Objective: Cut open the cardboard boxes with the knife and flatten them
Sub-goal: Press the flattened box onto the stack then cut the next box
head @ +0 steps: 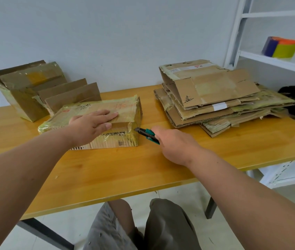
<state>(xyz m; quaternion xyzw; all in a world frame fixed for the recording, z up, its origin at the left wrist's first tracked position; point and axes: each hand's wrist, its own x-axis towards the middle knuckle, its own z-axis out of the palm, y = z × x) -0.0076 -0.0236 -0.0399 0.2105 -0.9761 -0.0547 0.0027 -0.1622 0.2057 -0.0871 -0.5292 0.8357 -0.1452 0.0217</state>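
Mid-frame on the desk (107, 170), the left hand (92, 121) is pressing flat, fingers straight, on the taped box (125, 109); the right hand (172, 143) is gripping the knife (145, 133), tip touching the box's right corner tape; looks like the slitting step; next it probably needs a steady pull along that seam, away from the thumb; flattened pile (215, 100) is sitting at right.
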